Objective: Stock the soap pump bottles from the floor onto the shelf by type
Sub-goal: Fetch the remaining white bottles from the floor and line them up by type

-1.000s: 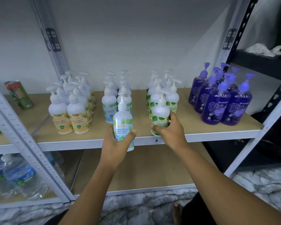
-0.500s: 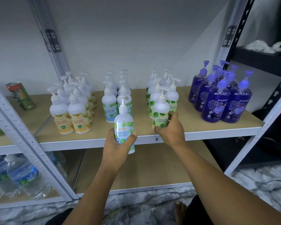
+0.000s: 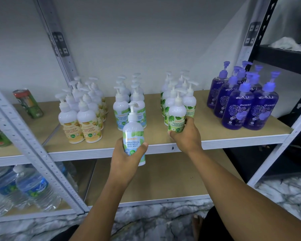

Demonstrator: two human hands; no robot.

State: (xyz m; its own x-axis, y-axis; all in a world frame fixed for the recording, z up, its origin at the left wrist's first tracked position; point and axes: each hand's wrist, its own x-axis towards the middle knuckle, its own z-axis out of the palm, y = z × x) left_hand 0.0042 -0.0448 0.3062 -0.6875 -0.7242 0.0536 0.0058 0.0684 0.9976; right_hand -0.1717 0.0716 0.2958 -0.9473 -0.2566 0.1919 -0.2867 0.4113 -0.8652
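Observation:
My left hand (image 3: 127, 157) grips a white cool mint pump bottle (image 3: 133, 133) upright in the air, just in front of the shelf (image 3: 153, 146) edge. My right hand (image 3: 186, 136) holds a white green-leaf pump bottle (image 3: 176, 115) that stands on the shelf at the front of its group. On the shelf four groups stand side by side: yellow-label bottles (image 3: 82, 115) at the left, cool mint bottles (image 3: 123, 103), green-leaf bottles (image 3: 179, 94), and purple bottles (image 3: 245, 100) at the right.
A green can (image 3: 28, 103) stands on the neighbouring shelf at the left. Water bottles (image 3: 30, 186) lie on the lower left shelf. Grey metal uprights (image 3: 30, 146) frame the bay. A black rack (image 3: 281, 56) with a white cloth stands at the right. Marbled floor lies below.
My right hand has slid the green-leaf bottle slightly back on the shelf towards its group. My left hand with the cool mint bottle has stayed almost in place.

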